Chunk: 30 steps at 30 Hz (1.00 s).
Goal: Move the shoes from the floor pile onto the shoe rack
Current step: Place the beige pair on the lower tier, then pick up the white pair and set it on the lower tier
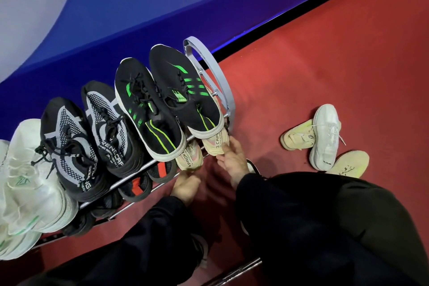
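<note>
While three pale shoes (325, 139) are waiting on the floor at right of frame, both hands are seating a beige pair (202, 151) on the shoe rack (209, 65) lower tier at centre; the right hand (232, 160) is touching one heel with relaxed fingers, the left hand (185, 187) is blurred, grip unclear. Next comes reaching right.

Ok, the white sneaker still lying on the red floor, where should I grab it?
Grip the white sneaker at its open collar from above. It lies sole down across two cream shoes, laces up, so the opening is exposed and nothing covers it.
</note>
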Motion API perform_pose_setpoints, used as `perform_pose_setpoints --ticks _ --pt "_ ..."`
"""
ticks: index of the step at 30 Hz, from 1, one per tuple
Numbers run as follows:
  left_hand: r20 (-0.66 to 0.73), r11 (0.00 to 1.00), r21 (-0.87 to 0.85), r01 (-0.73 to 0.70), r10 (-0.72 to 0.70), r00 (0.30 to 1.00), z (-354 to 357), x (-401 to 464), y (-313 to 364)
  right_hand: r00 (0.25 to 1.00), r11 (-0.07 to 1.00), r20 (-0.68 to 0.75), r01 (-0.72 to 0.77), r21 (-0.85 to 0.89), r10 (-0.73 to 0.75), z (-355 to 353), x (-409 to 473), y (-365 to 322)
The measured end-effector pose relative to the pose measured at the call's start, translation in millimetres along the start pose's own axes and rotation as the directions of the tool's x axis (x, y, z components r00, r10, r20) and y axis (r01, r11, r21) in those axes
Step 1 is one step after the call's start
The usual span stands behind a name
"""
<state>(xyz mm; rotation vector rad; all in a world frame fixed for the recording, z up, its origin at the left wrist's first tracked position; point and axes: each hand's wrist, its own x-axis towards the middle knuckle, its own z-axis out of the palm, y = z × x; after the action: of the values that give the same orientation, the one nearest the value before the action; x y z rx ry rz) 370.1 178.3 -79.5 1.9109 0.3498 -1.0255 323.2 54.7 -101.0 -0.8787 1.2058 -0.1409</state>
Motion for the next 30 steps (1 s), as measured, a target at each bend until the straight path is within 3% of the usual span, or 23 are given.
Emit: perform_pose_setpoints --ticks 3,10,12,14,17,19,22,25,27,30 --pt "0.089 0.998 -0.058 0.036 -0.031 0.996 -6.0 6.5 -8.0 0.993 0.997 0.116 -0.043 0.065 0.035 -9.7 -5.1 -2.5" --pt "0.104 0.988 -0.157 0.011 0.006 0.995 11.3 -8.3 -21.8 0.979 0.998 0.194 -0.066 -0.013 0.067 -14.4 -3.2 7.0" --pt "0.091 0.991 -0.122 -0.061 0.072 0.993 11.0 -5.1 -21.6 0.974 0.996 0.211 -0.088 -0.001 0.086 -15.4 -5.7 3.2" --pt "0.049 0.986 -0.123 -0.108 0.115 0.992 8.9 -11.0 -19.5 0.981 0.995 0.175 -0.075 -0.059 0.085 -14.4 -9.0 0.8" --pt "-0.011 0.986 -0.101 -0.135 0.135 0.991 8.8 -22.5 -18.1 0.999 0.973 -0.03 0.031 -0.228 -0.038 -10.1 -16.2 -0.2" --pt "-0.021 0.989 -0.021 -0.148 0.148 0.989 6.5 -36.1 -8.1 0.997 0.962 -0.055 0.041 -0.271 -0.058 -15.5 -22.8 -6.9" --pt "-0.012 0.988 -0.048 -0.147 0.147 0.989 9.7 -53.0 18.3 0.99 0.96 0.122 -0.037 -0.279 0.074 -29.8 -50.7 -39.7" --pt "0.095 0.976 -0.097 -0.197 0.206 0.974 25.7 -73.8 54.2 0.954 0.953 0.25 -0.089 -0.291 0.165 -48.8 -83.9 -90.5" --pt "0.19 0.962 -0.105 -0.253 0.269 0.944 44.4 -91.3 78.6 0.942 0.934 0.305 -0.019 -0.358 0.136 -65.1 -102.8 -127.3" --pt "0.311 0.911 -0.104 -0.399 0.411 0.857 85.3 -118.1 116.9 0.934 0.921 0.355 0.169 -0.352 -0.036 -108.4 -119.5 -183.8"
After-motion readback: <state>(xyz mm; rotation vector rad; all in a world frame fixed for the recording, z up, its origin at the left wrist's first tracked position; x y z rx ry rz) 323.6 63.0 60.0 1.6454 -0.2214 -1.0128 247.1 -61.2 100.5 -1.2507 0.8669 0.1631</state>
